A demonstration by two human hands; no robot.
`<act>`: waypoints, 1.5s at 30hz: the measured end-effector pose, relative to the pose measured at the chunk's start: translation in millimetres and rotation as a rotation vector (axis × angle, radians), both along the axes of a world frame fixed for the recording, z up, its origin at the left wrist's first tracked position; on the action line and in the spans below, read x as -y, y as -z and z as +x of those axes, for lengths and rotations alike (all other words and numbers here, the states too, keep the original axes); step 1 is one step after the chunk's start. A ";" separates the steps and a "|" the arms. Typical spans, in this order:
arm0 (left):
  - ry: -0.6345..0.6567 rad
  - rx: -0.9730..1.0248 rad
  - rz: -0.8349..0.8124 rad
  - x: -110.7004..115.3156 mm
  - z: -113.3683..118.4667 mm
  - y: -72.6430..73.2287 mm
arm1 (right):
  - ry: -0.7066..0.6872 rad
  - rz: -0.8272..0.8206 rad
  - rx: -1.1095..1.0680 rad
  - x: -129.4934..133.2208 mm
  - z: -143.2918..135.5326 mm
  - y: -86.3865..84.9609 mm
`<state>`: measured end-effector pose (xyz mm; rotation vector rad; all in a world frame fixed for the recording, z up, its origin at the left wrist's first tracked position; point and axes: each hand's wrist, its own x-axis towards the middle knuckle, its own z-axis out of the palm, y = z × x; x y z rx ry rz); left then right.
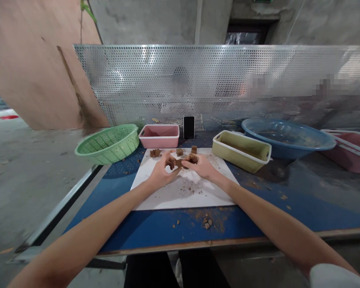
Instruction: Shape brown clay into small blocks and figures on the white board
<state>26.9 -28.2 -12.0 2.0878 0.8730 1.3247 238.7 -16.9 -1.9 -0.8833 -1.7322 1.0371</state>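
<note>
Over a white board my two hands meet at a brown, clay-like lump. My left hand is curled around its left end, thumb and fingers bent. On the other end my right hand presses with thumb and fingers. Whether the lump is one piece or several touching pieces, I cannot tell. Just beyond the hands, two small brown blocks, a left block and a right block, sit on the board. A rough brown clump lies near its far left corner. Brown crumbs are scattered in front of my hands.
A green basket, a pink tub, a phone-like device, an olive tub and a blue basin line the back. Dark red tubs stand far right. Behind rises a perforated metal panel. Crumbs lie near the blue table's edge.
</note>
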 end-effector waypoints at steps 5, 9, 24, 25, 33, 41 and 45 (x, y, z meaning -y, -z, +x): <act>0.032 0.033 -0.027 1.8 0.0 -3.1 | -0.034 -0.071 -0.046 -2.9 0.6 3.5; -0.032 -0.079 0.049 2.3 -1.2 -7.5 | 0.000 -0.087 -0.041 -0.1 -0.4 4.4; -0.164 -0.157 0.490 4.8 -6.7 -4.7 | -0.052 -0.090 -0.116 13.2 -11.4 -3.7; -0.155 -0.162 0.494 4.7 -7.2 -4.2 | -0.067 -0.095 -0.113 13.6 -11.3 -5.0; -0.100 -0.166 0.486 2.4 -7.9 -4.0 | -0.041 -0.147 -0.188 15.4 -17.0 -2.0; -0.093 -0.182 0.591 1.6 -9.0 -4.5 | -0.116 -0.186 -0.160 11.5 -14.7 2.9; -0.062 -0.238 0.582 0.7 -10.6 -2.3 | -0.130 -0.208 -0.150 16.0 -18.2 1.7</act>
